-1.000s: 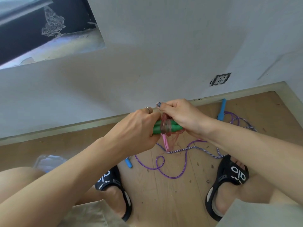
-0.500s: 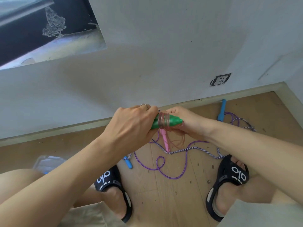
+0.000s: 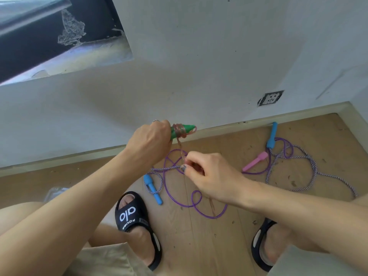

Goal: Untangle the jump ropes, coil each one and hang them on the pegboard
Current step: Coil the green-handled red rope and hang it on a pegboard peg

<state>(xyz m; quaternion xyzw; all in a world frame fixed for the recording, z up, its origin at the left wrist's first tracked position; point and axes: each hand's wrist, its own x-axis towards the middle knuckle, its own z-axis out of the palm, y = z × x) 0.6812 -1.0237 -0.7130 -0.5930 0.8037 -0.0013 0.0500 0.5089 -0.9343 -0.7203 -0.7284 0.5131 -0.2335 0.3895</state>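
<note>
**Meanwhile: a wrapped rope in hand, tangled ropes on the floor**

The left hand (image 3: pixel 149 142) grips the green plastic handles (image 3: pixel 182 130), which are wound round with a clear reddish jump-rope cord (image 3: pixel 180 134). The right hand (image 3: pixel 209 176), lower and apart from the left, pinches the cord's loose strand.

On the wooden floor (image 3: pixel 199 246) beneath lie a thin purple rope (image 3: pixel 196 200) with a pink handle (image 3: pixel 255 161), crossed by a purple-and-white braided rope (image 3: pixel 310 162) with blue handles (image 3: pixel 152 186). Black slide sandals (image 3: pixel 135 218) flank the tangle. A wall socket (image 3: pixel 270 98) sits above the skirting board.
</note>
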